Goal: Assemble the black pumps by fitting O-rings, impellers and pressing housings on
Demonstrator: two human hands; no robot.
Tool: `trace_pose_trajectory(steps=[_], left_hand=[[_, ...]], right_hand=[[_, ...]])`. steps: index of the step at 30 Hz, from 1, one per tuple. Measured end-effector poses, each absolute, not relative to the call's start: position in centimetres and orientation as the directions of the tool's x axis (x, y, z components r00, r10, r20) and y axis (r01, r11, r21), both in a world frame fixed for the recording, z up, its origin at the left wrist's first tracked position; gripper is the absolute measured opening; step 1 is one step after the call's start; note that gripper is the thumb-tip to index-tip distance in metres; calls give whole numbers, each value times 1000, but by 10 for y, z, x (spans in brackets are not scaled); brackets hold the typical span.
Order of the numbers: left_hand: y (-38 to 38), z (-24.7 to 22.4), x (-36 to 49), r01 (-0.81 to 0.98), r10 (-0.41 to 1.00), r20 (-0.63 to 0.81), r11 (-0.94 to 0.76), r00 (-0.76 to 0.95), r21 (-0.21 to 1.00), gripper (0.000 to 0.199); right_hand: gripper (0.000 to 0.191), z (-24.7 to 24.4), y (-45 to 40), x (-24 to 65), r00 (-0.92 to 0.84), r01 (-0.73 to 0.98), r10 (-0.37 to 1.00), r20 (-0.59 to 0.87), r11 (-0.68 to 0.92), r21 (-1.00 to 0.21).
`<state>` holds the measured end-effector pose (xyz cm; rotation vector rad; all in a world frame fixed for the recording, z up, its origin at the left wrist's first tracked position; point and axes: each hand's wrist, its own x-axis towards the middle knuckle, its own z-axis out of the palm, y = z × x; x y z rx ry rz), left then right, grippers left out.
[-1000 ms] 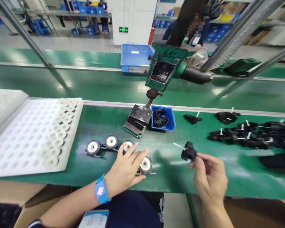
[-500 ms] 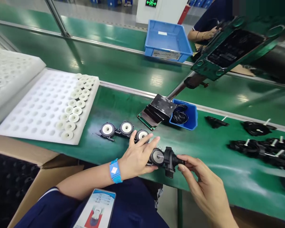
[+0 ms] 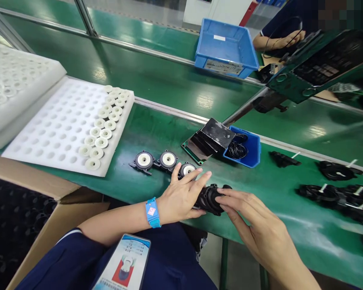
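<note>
My left hand (image 3: 181, 197) lies over the near end of a row of round black parts, its thumb and forefinger on either side of the nearest one, which is largely hidden. My right hand (image 3: 254, 221) pinches a black plastic cover (image 3: 211, 199) with stepped round rings and presses it against that part. Just beyond my left fingertips is a round black housing (image 3: 188, 170) with a white ring inside. Two more such housings, a middle one (image 3: 167, 159) and a far-left one (image 3: 144, 160), continue the row.
A white foam tray (image 3: 57, 121) bears several white rings (image 3: 102, 143) along its right side. Behind my hands stand a small blue bin (image 3: 252, 151) of black O-rings and a metal-topped stand (image 3: 218, 133). Black parts with white shafts (image 3: 339, 171) lie right. A co-worker's hand (image 3: 292, 39) shows beyond.
My right hand has moved the black cover left and tilted it onto the nearest part, hiding that part's ring and shaft. My left hand keeps its place on the row.
</note>
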<state>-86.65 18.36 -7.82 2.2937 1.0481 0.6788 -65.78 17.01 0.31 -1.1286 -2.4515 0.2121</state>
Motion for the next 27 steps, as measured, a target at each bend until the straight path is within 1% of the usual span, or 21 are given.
trace_pose_trajectory(steps=[5,7,10,12,15,17,18,20,22,25,27], left_hand=[[184,-77,-866,551,787,212,-570,579,610,102],[186,-75,-866,560,789,205,-568,579,603,102],[186,-74,-867,555,784,205,-572,586,604,99],[182,-77,-868,555,788,230,-577,570,600,95],[170,-87,-872,521,787,353,-605,506,602,79],[159,-95,-875,478,785,422,-614,454,628,65],[154,-99,-875,460,793,430,-604,432,651,60],[148,-104,-876,437,828,398,-551,396,711,54],[146,-106,-876,416,864,344,-484,369,770,47],[150,-106,-876,376,902,280,-397,330,837,32],[153,-106,-875,351,915,270,-369,301,860,26]], right_hand=[[27,-1,173,-660,-640,654,734,227,675,-341],[29,-5,172,-660,-615,675,762,201,641,-365],[30,-13,168,-661,-550,708,804,228,593,-384],[28,-18,166,-662,-531,709,802,274,598,-375],[27,-24,164,-664,-511,711,794,329,605,-357],[31,-27,164,-663,-507,713,795,333,604,-357],[35,-28,164,-662,-514,712,796,321,604,-359],[46,-31,165,-660,-536,706,796,281,605,-367],[51,-34,164,-659,-540,704,802,255,596,-386],[46,-40,160,-662,-476,744,841,258,542,-392],[42,-43,155,-666,-422,788,861,284,503,-356]])
